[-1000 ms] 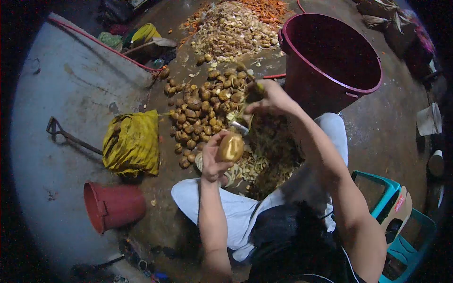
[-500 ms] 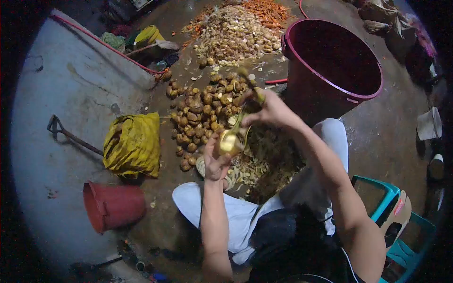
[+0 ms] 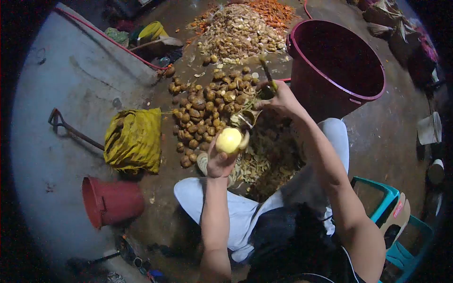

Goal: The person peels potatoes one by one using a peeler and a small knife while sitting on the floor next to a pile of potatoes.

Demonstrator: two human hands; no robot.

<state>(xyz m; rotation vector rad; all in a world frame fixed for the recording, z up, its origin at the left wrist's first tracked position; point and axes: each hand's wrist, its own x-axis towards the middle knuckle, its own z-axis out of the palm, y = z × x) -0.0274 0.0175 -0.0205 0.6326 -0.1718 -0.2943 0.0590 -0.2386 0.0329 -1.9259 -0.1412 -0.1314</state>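
A round potato (image 3: 229, 140) with a pale yellow peeled face rests in my left hand (image 3: 220, 162), its fingers wrapped round the lower left side. A strip of peel hangs at its right edge. Above and to the right, my right hand (image 3: 279, 98) is closed around a peeler (image 3: 268, 75) with a dark greenish handle; its blade end is partly hidden by peel. Unpeeled brown potatoes (image 3: 203, 111) lie heaped on the floor beyond my hands. Peelings (image 3: 255, 165) lie on the floor below them, between my legs.
A large maroon tub (image 3: 314, 89) stands at the right, beyond my right arm. Peeled pieces (image 3: 240, 33) and orange peelings (image 3: 273, 13) are piled farther back. At left are a yellow sack (image 3: 133, 141) and a red bucket (image 3: 120, 202); a teal stool (image 3: 389, 193) is at right.
The potato has turned to show a wider peeled face. My right hand has moved away from it, slightly up and to the right, with the peeler still held.
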